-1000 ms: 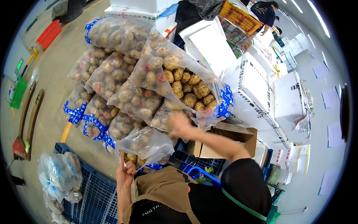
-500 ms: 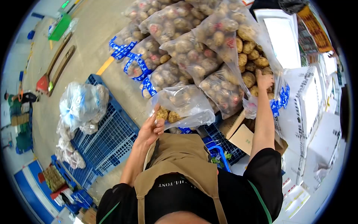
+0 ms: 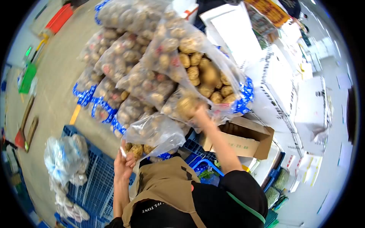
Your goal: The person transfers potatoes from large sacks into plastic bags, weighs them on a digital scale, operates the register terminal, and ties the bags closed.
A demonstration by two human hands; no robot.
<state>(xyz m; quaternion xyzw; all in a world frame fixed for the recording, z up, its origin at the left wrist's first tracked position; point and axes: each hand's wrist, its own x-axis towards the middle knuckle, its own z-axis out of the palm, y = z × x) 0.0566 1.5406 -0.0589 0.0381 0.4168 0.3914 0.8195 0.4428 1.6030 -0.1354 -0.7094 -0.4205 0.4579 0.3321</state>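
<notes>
My right hand (image 3: 201, 116) clamps its fingers round a potato (image 3: 186, 106) while my left hand (image 3: 124, 166) pinches the clear plastic bag (image 3: 164, 130) by its edge.

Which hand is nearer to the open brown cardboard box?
Right. The right hand is up and to the left of the open brown cardboard box in the picture; the left hand is much farther left, by the clear plastic bag.

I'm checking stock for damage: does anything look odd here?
The bag beside the white boxes gapes wide along its side, baring potatoes, while most other bags look closed; it may be torn or cut.
</notes>
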